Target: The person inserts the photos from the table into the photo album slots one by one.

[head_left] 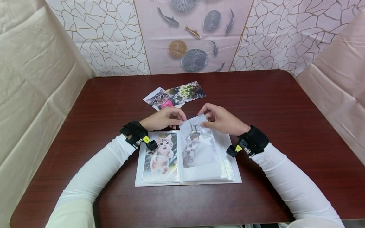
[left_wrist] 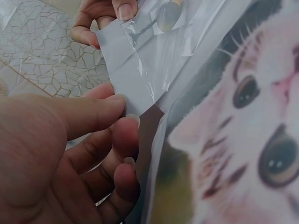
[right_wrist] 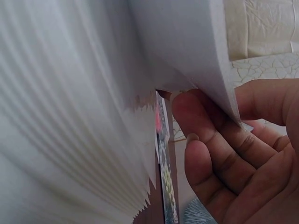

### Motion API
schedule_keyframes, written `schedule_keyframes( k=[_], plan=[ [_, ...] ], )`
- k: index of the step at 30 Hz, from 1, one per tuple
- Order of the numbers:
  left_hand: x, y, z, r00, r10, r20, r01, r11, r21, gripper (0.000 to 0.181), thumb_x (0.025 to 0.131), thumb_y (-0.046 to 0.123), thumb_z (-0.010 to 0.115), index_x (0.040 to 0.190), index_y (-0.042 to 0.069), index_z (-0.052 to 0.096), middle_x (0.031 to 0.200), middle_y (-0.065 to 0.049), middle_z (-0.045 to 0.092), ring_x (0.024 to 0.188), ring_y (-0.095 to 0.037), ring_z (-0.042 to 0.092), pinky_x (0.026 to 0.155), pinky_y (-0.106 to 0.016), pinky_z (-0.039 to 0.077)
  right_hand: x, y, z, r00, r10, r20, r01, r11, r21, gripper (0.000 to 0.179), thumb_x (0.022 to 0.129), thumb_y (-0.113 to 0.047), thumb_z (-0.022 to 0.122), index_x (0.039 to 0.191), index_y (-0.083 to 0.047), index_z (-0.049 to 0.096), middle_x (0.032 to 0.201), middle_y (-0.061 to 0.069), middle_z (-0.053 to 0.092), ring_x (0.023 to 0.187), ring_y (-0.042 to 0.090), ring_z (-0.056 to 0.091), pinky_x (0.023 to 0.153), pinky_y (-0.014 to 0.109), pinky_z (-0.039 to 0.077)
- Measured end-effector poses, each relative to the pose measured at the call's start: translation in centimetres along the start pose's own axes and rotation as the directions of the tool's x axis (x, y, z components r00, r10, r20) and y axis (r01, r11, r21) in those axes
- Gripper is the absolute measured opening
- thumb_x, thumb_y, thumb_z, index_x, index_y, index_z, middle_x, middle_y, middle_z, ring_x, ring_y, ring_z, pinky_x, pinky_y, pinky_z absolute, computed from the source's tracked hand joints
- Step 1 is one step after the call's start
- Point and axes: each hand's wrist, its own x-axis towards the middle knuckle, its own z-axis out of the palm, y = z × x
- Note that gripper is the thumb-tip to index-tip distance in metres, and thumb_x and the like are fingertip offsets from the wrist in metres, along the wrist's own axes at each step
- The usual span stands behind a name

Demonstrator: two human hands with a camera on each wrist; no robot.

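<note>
An open photo album lies on the table with a kitten picture in its left page. Over the right page, a pale photo print sits partly inside a clear sleeve, its white top end standing out above the pocket. My left hand pinches the print's top left corner between thumb and fingers. On the other side, my right hand holds the top right part, thumb in front and fingers behind, as the right wrist view shows. Through the sleeve, a faint kitten picture shows lower down.
Beyond the album, a cat photo and a succulent photo lie overlapping on the dark red table. More album pages fan out beneath the lifted one. Patterned cloth hangs behind the table's far edge.
</note>
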Motion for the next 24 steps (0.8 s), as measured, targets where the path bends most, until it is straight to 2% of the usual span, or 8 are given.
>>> schedule_keyframes(
  k=[8, 13, 18, 24],
  plan=[
    [-0.08, 0.06, 0.18, 1.000, -0.002, 0.002, 0.002, 1.000, 0.026, 0.012, 0.102, 0.016, 0.062, 0.108, 0.009, 0.068, 0.089, -0.007, 0.063, 0.070, -0.022, 0.059, 0.065, -0.028, 0.049, -0.03, 0.12, 0.05, 1.000, 0.006, 0.002, -0.006, 1.000, -0.008, 0.025, 0.095, -0.005, 0.069, 0.117, -0.003, 0.056, 0.074, 0.011, 0.063, 0.063, 0.017, 0.048, 0.064, 0.026, 0.036],
    [-0.08, 0.13, 0.25, 1.000, -0.005, 0.007, 0.005, 0.999, 0.031, 0.021, 0.106, 0.024, 0.054, 0.109, 0.010, 0.070, 0.091, -0.009, 0.062, 0.072, -0.025, 0.060, 0.065, -0.029, 0.049, -0.13, 0.15, 0.02, 1.000, -0.005, 0.004, 0.005, 1.000, -0.015, 0.023, 0.095, -0.004, 0.069, 0.116, -0.004, 0.059, 0.080, 0.011, 0.066, 0.070, 0.021, 0.055, 0.069, 0.027, 0.038],
    [-0.10, 0.15, 0.23, 1.000, 0.001, 0.015, -0.002, 1.000, 0.030, 0.022, 0.107, 0.024, 0.052, 0.108, 0.010, 0.070, 0.092, -0.008, 0.063, 0.072, -0.025, 0.061, 0.066, -0.029, 0.049, -0.19, 0.13, -0.04, 1.000, -0.014, 0.006, 0.014, 0.999, -0.036, 0.021, 0.094, -0.003, 0.069, 0.114, -0.006, 0.062, 0.088, 0.009, 0.070, 0.078, 0.021, 0.061, 0.072, 0.028, 0.041],
    [-0.06, 0.10, 0.19, 1.000, 0.007, 0.020, -0.008, 0.999, 0.042, 0.022, 0.107, 0.023, 0.053, 0.107, 0.011, 0.071, 0.091, -0.007, 0.064, 0.073, -0.026, 0.061, 0.067, -0.030, 0.050, -0.25, 0.13, -0.09, 1.000, -0.013, 0.011, 0.014, 0.998, -0.058, 0.020, 0.095, -0.005, 0.070, 0.113, -0.008, 0.065, 0.085, 0.008, 0.069, 0.076, 0.023, 0.058, 0.073, 0.029, 0.040]
  ],
)
